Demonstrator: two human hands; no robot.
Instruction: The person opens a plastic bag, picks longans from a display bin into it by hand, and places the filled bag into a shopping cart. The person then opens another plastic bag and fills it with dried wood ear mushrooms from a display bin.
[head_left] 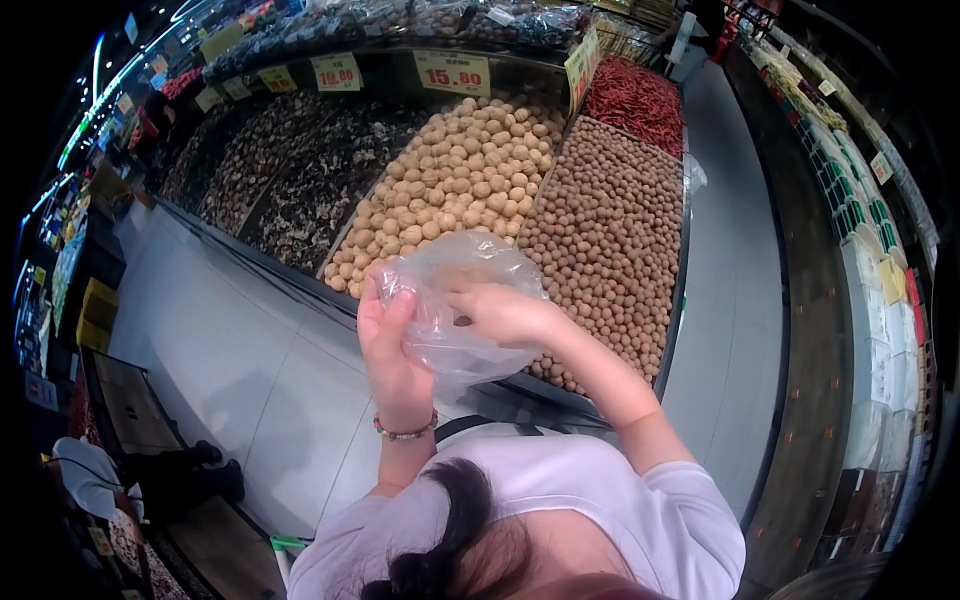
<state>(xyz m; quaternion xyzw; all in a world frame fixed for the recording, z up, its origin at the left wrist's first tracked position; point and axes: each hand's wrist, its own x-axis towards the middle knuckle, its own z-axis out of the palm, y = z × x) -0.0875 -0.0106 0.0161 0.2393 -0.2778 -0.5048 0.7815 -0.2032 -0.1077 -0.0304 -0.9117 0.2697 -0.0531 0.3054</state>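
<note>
A clear plastic bag (pixel 480 352) hangs in front of my chest, over the near edge of the nut bins. My left hand (pixel 390 335) is closed on the bag's left rim, thumb on the outside. My right hand (pixel 505 313) reaches in from the right at the bag's mouth, fingers curled and partly covered by the plastic. A small dark spot shows by its fingertips; I cannot tell what it is. Just beyond the bag are pale walnuts (pixel 455 175) and, to their right, smaller brown round dried fruit (pixel 605 240).
Dried red chilies (pixel 635 103) fill the far right bin, and black dried fungus (pixel 325 170) lies left of the walnuts. Price signs (pixel 452 73) stand along the back. Aisle floor (pixel 725 300) runs right of the bins, beside a shelf of packages (pixel 875 330). Another person's legs (pixel 195 475) are at lower left.
</note>
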